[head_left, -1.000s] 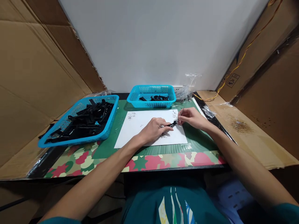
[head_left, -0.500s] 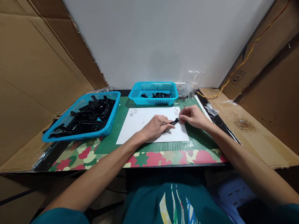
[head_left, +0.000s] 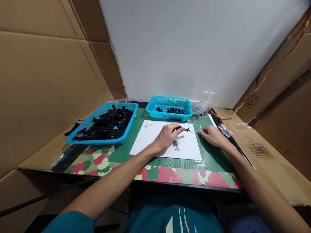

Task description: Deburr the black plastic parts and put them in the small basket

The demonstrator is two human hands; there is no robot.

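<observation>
My left hand (head_left: 166,136) pinches a small, narrow black plastic part (head_left: 187,129) just above a white sheet of paper (head_left: 142,142). Most of that part is hidden behind the fingers. Over the green mat, right of the paper, is my right hand (head_left: 212,135) with its fingers curled in. A thin, light metal tool (head_left: 200,127) shows at its fingertips; its exact kind is too small to tell. Tiny dark pieces (head_left: 176,145) lie in a loose pile on the paper below my left hand, with more small pieces (head_left: 147,124) near the paper's far left corner.
A large blue basket (head_left: 121,141) heaped with black plastic parts (head_left: 109,119) stands at the left. Behind the paper is a smaller blue basket (head_left: 155,114) holding a few black parts. Clear plastic bags (head_left: 201,108) lie beside it. Cardboard walls (head_left: 48,74) flank both sides.
My hands have drawn apart: the right has moved right, off the paper, with the thin tool. The left has lifted the black part from the paper. The view has shifted too.
</observation>
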